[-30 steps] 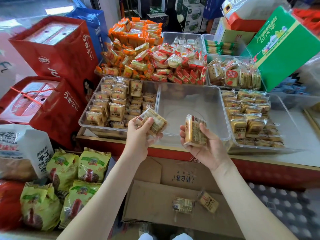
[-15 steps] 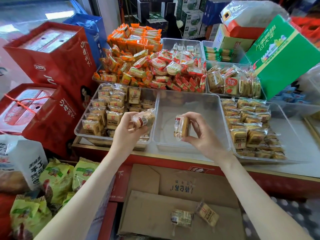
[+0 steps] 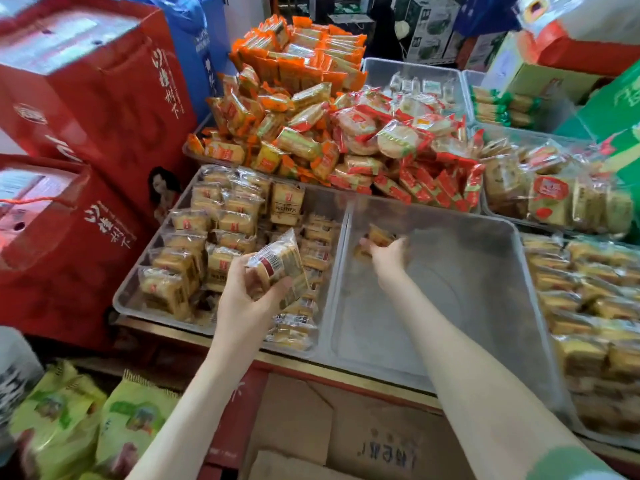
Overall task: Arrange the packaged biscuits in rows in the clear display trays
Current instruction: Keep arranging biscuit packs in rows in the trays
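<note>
- Cardboard box (image 3: pixel 346 441) lying nearest, below the counter edge; green bags (image 3: pixel 135 420) sitting to its left.
- Left hand (image 3: pixel 247 303) hovering over the near part of the left tray (image 3: pixel 129 302). Fingers and thumb curling round a pack (image 3: pixel 282 263); the pack is tilting up out of the grip, its label end showing above the fingers.
- Left tray holding more biscuit packs in rough rows.
- Right hand (image 3: pixel 389 258) reaching into the middle tray (image 3: pixel 467 306), toward its far-left corner. Fingers curling over a second pack (image 3: pixel 379 237), which is poking out beyond the fingertips. Blurred: cannot tell whether it is touching the tray floor.
- Right tray (image 3: pixel 602 441) sitting beside the middle one, carrying rows of packs.
- Orange pile (image 3: pixel 304 98) heaping up behind the trays; red boxes (image 3: pixel 86 98) standing far left.
</note>
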`<state>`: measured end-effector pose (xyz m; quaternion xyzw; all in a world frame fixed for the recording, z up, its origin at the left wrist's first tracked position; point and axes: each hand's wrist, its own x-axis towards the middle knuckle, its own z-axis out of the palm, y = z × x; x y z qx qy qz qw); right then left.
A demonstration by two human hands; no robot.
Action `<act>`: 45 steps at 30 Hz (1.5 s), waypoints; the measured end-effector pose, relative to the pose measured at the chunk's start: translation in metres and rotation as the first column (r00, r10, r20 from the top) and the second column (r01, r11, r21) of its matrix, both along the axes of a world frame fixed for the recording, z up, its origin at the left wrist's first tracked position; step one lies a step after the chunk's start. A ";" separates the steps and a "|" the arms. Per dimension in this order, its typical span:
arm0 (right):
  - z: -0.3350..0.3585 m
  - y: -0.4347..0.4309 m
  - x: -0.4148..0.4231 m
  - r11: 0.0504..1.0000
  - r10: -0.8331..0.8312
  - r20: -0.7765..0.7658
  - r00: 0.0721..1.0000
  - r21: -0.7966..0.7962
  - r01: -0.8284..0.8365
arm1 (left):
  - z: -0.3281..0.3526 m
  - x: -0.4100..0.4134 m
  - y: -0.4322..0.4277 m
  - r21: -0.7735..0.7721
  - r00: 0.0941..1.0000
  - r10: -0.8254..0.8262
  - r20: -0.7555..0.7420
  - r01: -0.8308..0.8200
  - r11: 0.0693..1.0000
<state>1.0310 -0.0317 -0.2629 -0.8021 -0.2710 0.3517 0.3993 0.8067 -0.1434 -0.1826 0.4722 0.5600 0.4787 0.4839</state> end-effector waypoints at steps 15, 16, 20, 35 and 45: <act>0.085 -0.059 -0.029 0.758 0.571 0.162 0.805 0.271 -0.593 | -0.009 0.034 0.014 -0.140 0.966 -0.010 -0.258 -0.027 0.990; 0.092 -0.072 -0.037 0.696 0.689 0.070 0.721 0.213 -0.686 | -0.007 0.042 0.014 -0.110 0.950 -0.050 -0.308 0.017 0.994; 0.081 -0.088 -0.038 0.847 0.507 -0.090 0.857 0.234 -0.477 | -0.006 0.060 0.016 0.001 0.856 -0.321 -0.406 0.352 0.936; -0.022 -0.029 0.028 0.791 0.588 0.120 0.800 0.119 -0.600 | -0.056 -0.021 0.030 0.269 0.440 0.129 -0.889 0.274 0.923; 0.021 -0.030 -0.028 0.890 0.139 0.637 0.759 0.255 -0.377 | -0.056 -0.093 0.050 0.172 0.173 0.145 -0.974 0.153 0.973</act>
